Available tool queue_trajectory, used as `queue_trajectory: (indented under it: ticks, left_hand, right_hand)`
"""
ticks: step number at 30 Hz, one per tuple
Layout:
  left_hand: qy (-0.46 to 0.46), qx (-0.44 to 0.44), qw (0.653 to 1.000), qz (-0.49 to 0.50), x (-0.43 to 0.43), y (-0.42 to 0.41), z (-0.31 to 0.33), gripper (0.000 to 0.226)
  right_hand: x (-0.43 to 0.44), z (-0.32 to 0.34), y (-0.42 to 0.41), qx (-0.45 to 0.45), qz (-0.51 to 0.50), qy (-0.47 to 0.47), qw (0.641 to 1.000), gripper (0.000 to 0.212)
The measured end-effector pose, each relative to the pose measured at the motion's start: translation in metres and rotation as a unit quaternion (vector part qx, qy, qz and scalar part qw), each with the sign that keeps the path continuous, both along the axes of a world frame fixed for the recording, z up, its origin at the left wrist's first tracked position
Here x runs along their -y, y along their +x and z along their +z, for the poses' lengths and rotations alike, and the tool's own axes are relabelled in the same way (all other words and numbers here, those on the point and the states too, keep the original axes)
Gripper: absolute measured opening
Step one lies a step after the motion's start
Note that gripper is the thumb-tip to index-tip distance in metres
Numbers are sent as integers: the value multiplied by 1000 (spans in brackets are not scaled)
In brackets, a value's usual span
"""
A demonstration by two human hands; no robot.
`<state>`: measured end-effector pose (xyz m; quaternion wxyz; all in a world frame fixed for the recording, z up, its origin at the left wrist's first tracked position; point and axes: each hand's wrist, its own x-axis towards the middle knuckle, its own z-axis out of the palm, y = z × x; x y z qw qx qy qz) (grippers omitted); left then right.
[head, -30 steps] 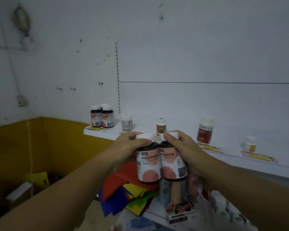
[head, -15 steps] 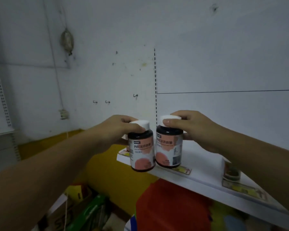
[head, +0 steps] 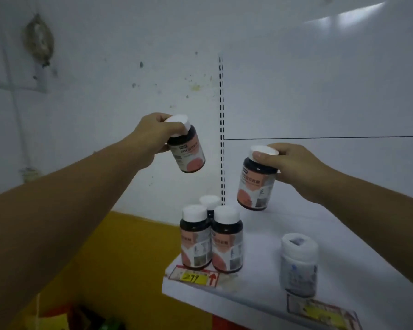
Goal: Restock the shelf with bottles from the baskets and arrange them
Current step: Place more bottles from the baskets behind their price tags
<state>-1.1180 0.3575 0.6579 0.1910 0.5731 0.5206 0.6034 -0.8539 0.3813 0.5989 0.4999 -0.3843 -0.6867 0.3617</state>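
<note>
Right hand point(head: 296, 163) grips the near-upright bottle point(head: 256, 184) by its cap, just behind-right of the shelved trio point(head: 227, 241), so it's closer. Left hand point(head: 153, 136) holds the tilted bottle point(head: 188, 153) way above the trio.

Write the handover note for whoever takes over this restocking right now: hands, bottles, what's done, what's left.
Left hand: grips a dark bottle by its white cap, tilted, in the air left of the shelf.
Right hand: grips a second dark bottle by the cap, tilted, low over the shelf behind the group; contact unclear.
Done: three matching bottles stand upright at the shelf's left front corner, behind the price tag. A white bottle stands to their right.
Left: set both held bottles down by the group and line them up. Baskets not in view.
</note>
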Motion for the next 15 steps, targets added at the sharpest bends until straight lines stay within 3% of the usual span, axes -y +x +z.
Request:
queue_trajectory:
  ticks: [9, 15]
  left_hand:
    - [-171, -52, 971, -161, -118, -8, -54, 32]
    - [-280, -172, 909, -257, -140, 12, -83, 31]
  right_hand:
    - [-55, -41, -50, 65, -1, -167, 984, 21]
    - [-55, -61, -48, 94, 8, -226, 969, 22]
